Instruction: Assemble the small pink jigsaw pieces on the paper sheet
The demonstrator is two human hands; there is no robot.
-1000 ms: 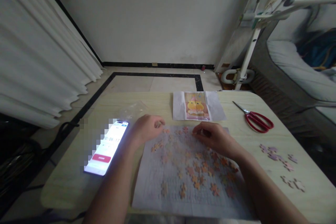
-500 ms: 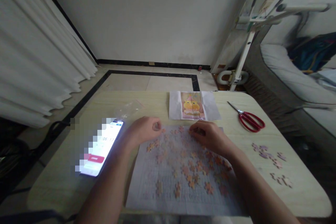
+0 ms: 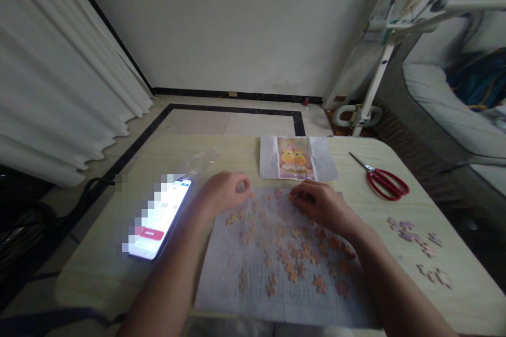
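Left hand pinches a small knobbed cardboard puzzle piece.

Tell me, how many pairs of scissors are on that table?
1. The red-handled scissors lie on the table at its far right side, beyond the loose purple puzzle pieces. No others show; the arms could hide some.

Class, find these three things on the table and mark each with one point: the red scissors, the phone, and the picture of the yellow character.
red scissors [image 3: 389, 185], head view, on the red handles.
phone [image 3: 162, 217], head view, middle of the lit screen.
picture of the yellow character [image 3: 295, 158], head view, on the yellow figure.
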